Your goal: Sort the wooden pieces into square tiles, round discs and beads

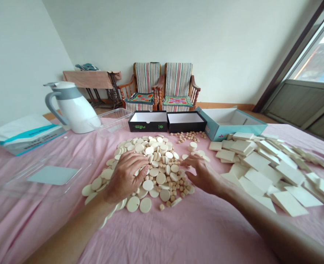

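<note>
A heap of pale round wooden discs (pixel 160 178) lies on the pink cloth (pixel 162 234), with small wooden beads (pixel 180 185) mixed in at its right side. My left hand (pixel 127 174) rests over the left part of the heap, its fingers apart and touching discs. At the heap's right edge is my right hand (pixel 202 172), thumb and fingers apart, with nothing seen between them. Just beyond it stands a short stack of discs (pixel 192 146). More small beads (pixel 189 137) lie farther back, in front of the black boxes.
Two open black boxes (pixel 148 126) stand behind the heap, beside a light blue box (pixel 233 130). Many rectangular wooden pieces (pixel 261 168) cover the right side. At left are a white jug (pixel 78 112), a clear plastic tray (pixel 52 175) and a white-blue packet (pixel 31 137).
</note>
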